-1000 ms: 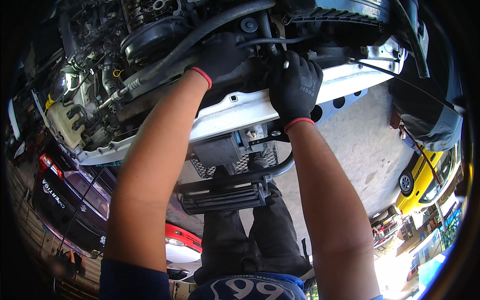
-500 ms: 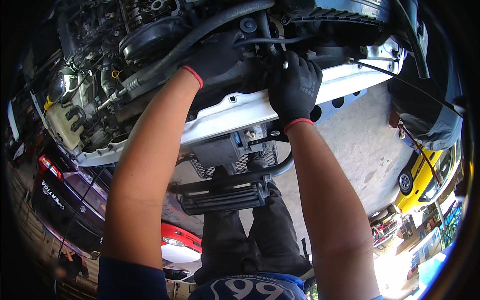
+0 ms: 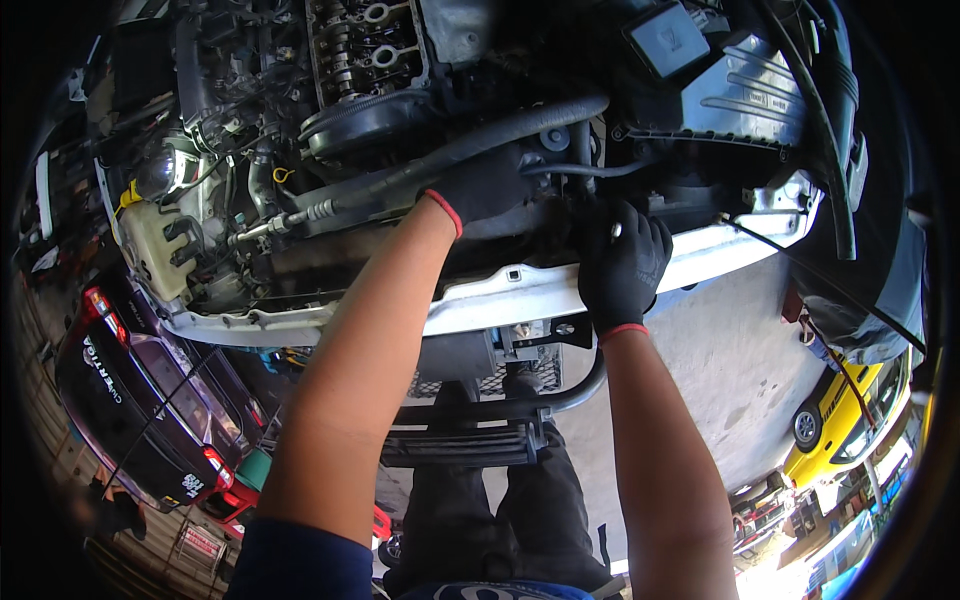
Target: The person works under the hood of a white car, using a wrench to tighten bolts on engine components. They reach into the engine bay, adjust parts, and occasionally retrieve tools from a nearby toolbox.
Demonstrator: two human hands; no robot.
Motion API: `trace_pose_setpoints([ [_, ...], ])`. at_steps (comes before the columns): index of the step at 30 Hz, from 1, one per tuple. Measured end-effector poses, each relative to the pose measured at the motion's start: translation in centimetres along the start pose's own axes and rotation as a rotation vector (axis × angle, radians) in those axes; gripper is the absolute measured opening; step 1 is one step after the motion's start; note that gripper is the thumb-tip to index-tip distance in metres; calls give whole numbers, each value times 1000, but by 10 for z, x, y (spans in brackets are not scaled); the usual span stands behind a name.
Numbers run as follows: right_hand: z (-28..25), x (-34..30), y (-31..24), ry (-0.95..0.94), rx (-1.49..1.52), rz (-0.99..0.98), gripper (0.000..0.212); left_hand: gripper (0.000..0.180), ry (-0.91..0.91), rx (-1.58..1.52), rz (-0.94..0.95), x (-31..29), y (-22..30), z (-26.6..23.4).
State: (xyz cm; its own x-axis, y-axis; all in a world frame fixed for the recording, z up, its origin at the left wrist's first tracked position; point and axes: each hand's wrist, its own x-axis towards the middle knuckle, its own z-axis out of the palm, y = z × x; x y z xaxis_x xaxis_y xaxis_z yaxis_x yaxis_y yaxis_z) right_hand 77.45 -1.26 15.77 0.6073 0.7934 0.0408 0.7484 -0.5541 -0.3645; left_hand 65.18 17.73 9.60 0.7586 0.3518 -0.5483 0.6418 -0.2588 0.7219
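Observation:
Both my hands wear black gloves with red cuffs and reach into a car's open engine bay. My left hand [image 3: 485, 190] is under the thick black hose [image 3: 500, 133], close to the end of a thinner hose [image 3: 610, 170]. Its fingers are lost in the dark parts there. Just behind the white front crossmember [image 3: 480, 305], my right hand [image 3: 625, 262] is closed. A small, shiny, rounded metal end [image 3: 616, 230] pokes out between its thumb and fingers; the rest of that thing is hidden.
The engine's uncovered cylinder head [image 3: 370, 50] lies beyond the hoses. An air filter box [image 3: 745, 95] is at far right, a pale fluid reservoir [image 3: 157, 245] at left. A thin rod [image 3: 825, 275] slants across the right side. A dark car [image 3: 140, 390] and a yellow car [image 3: 845, 425] stand behind.
The view has tilted, so the engine bay sits lower and more of the cylinder head shows. Both hands stay at nearly the same spots on the car.

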Motion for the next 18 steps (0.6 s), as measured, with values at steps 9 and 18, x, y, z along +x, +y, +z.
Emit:
trace_pose_setpoints([
  [9, 0, 0, -3, -31, 2, 15, 22, 42, 144, 8, -27, -17, -14, 3],
  [18, -2, 0, 2, -73, -11, 35, 22, 27, 643, 89, 358, -52, 28, 16],
])
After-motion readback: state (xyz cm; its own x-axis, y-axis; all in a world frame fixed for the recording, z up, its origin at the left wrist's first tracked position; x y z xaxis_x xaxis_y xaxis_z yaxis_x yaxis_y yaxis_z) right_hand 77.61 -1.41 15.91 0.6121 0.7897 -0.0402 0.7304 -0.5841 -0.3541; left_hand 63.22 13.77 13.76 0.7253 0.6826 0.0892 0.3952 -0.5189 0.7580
